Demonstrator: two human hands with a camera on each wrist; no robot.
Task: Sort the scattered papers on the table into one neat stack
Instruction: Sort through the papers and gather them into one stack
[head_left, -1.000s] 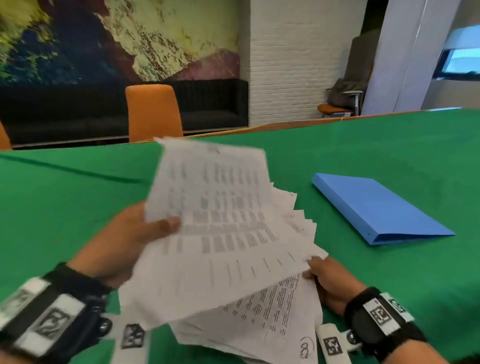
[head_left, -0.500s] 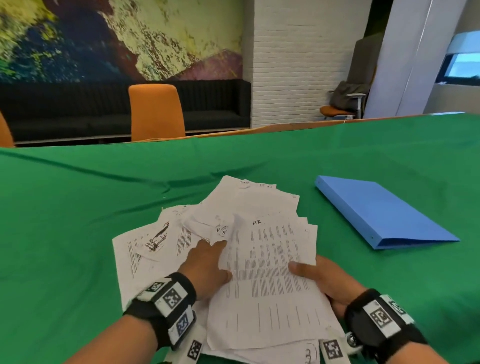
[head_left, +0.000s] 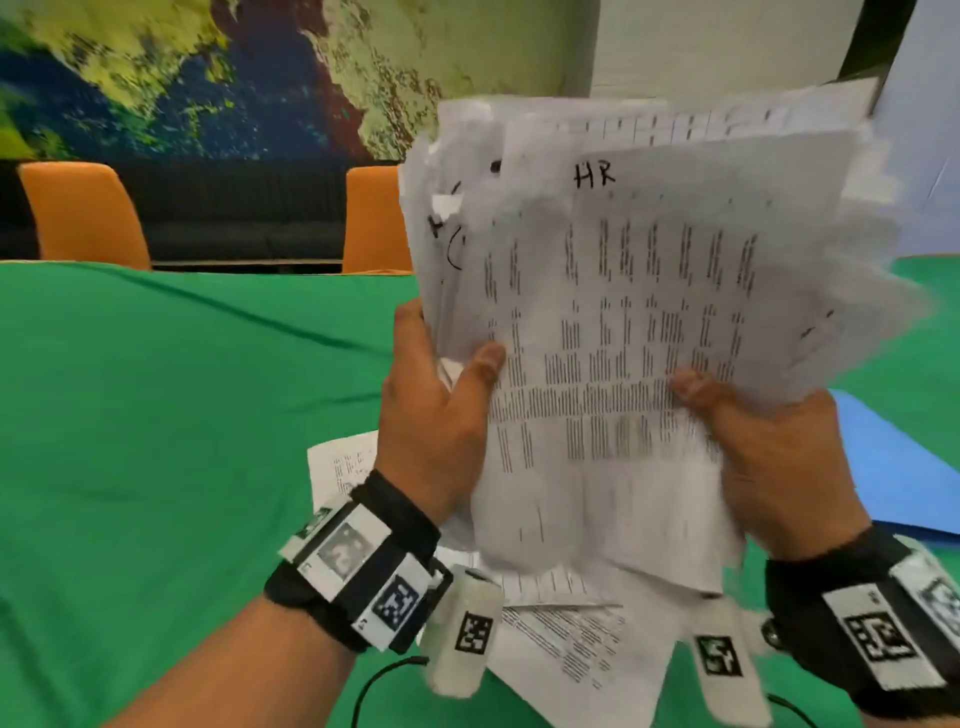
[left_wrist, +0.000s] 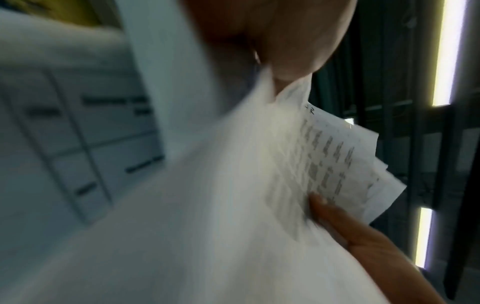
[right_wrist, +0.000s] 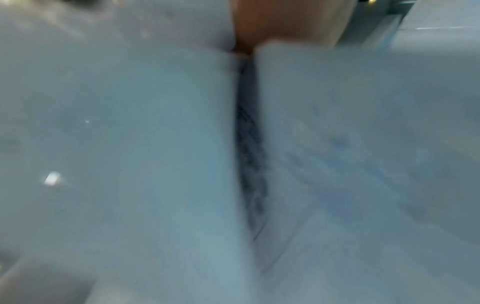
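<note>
A thick, uneven bundle of printed papers (head_left: 639, 312) stands upright in the air above the green table (head_left: 156, 441); its top sheet is marked "HR". My left hand (head_left: 441, 410) grips the bundle's left edge, thumb on the front. My right hand (head_left: 769, 452) grips the lower right part, thumb on the front sheet. A few loose sheets (head_left: 576, 639) still lie flat on the table under my wrists. The left wrist view shows the papers (left_wrist: 332, 156) blurred, with the right hand's thumb (left_wrist: 335, 216) on them. Only blurred paper (right_wrist: 130, 144) fills the right wrist view.
A blue folder (head_left: 904, 467) lies on the table to the right, partly hidden by my right hand. Two orange chairs (head_left: 83, 213) stand at the far edge, one chair (head_left: 374, 223) behind the bundle. Open green cloth spreads to the left.
Half a second ago the papers lay spread on the table under my hands. Both hands have since gathered most of them and lifted them upright; a few sheets stayed down.
</note>
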